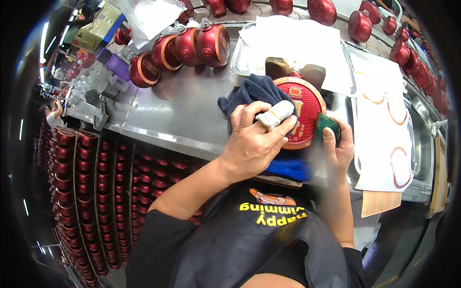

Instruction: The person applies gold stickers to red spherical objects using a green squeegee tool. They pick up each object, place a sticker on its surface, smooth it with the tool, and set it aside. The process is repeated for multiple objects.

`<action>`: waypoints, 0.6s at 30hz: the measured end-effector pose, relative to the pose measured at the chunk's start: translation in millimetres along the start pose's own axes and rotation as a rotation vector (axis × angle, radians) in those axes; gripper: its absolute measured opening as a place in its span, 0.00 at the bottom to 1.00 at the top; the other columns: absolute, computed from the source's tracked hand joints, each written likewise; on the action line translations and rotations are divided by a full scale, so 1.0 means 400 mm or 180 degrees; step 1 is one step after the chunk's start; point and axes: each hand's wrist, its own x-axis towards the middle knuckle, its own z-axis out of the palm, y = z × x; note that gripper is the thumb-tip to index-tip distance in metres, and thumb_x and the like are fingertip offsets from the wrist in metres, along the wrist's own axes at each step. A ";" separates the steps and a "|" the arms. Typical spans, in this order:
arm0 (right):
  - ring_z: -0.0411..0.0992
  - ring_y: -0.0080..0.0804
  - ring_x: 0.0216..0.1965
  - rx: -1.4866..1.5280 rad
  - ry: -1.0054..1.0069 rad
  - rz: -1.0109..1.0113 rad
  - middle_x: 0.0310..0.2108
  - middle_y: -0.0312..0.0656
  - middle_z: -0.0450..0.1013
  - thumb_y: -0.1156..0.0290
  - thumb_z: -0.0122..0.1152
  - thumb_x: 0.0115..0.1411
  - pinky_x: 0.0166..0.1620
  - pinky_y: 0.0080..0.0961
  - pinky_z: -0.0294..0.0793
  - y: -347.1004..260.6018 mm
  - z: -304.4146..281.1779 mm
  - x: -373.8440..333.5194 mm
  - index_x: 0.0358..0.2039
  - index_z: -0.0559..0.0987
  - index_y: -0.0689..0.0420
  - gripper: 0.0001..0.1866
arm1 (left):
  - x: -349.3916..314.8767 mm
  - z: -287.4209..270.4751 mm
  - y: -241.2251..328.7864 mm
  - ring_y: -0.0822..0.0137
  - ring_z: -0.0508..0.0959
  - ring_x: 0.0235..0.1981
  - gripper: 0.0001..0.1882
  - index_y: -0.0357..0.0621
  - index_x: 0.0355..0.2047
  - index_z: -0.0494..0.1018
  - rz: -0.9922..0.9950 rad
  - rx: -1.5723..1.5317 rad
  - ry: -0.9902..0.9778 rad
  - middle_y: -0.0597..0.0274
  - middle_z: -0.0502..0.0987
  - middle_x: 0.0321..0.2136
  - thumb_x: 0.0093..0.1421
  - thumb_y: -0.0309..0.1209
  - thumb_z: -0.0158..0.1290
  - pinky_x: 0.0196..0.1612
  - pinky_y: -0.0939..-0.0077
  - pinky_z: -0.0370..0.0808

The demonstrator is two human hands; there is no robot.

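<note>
Red and round, a bottle [309,106] sits at the bench [177,108], face toward me, between my hands. On its left, my left hand [252,146] pinches a white roll [277,115] over a dark cloth [259,91]; on its right, my right hand [340,149] grips a green scraper [323,125] between thumb and fingers. Good work here, I judge, wants the scraper flat, pressure light and even, the bottle steady.

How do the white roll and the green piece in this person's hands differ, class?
The white roll is pale, while the green piece is dark. The white roll is rounded; the green piece looks flat. The left hand holds the white roll, the right hand the green piece. Both are hand-held.
</note>
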 end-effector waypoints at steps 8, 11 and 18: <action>0.71 0.23 0.46 0.0267 -0.0148 0.0249 0.45 0.40 0.77 0.65 0.62 0.71 0.53 0.21 0.71 -0.006 -0.001 -0.002 0.55 0.75 0.63 0.18 | 0.040 -0.025 -0.008 0.56 0.69 0.53 0.20 0.40 0.51 0.79 0.0294 0.0080 -0.0309 0.57 0.78 0.48 0.56 0.25 0.56 0.58 0.63 0.65; 0.75 0.28 0.43 0.0145 -0.0097 0.0192 0.43 0.43 0.78 0.63 0.63 0.70 0.50 0.24 0.74 -0.005 -0.002 0.001 0.53 0.76 0.62 0.18 | 0.034 -0.054 -0.020 0.50 0.74 0.49 0.21 0.37 0.52 0.79 0.0213 -0.0007 -0.0519 0.50 0.78 0.47 0.57 0.23 0.54 0.57 0.63 0.70; 0.72 0.24 0.42 0.0003 -0.0052 0.0096 0.42 0.39 0.77 0.62 0.62 0.70 0.48 0.21 0.72 -0.006 0.000 0.002 0.53 0.76 0.62 0.18 | 0.130 -0.028 -0.038 0.46 0.77 0.44 0.17 0.36 0.47 0.80 0.0200 -0.0098 -0.0231 0.48 0.78 0.42 0.55 0.18 0.58 0.46 0.58 0.78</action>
